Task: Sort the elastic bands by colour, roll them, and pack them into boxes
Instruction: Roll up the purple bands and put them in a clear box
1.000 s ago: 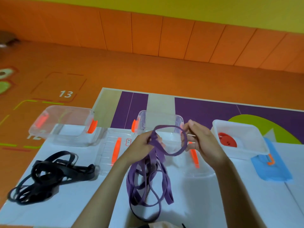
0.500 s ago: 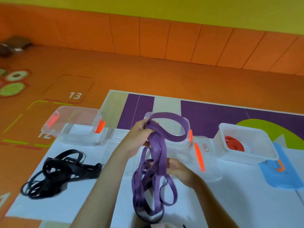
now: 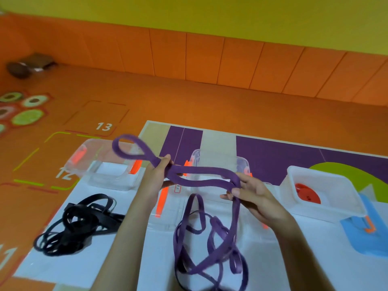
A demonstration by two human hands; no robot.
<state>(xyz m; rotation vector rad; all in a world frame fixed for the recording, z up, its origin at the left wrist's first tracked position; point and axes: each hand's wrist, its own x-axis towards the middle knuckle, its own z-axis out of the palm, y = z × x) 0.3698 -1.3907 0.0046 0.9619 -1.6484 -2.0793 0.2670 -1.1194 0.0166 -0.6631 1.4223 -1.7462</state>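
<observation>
Head view: left hand and right hand, fingers curled round purple band; its trailing tangle could knot as we roll.

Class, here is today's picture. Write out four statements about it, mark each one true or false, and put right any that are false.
1. Both the left hand and the right hand grip the purple band. True.
2. The black bands lie inside the clear box on the left. False: they lie in a heap on the white surface in front of that box.
3. The white box on the right holds a red roll. True.
4. The purple band is wound into a tight roll. False: a stretch runs between the hands and the rest hangs in loose loops.
</observation>
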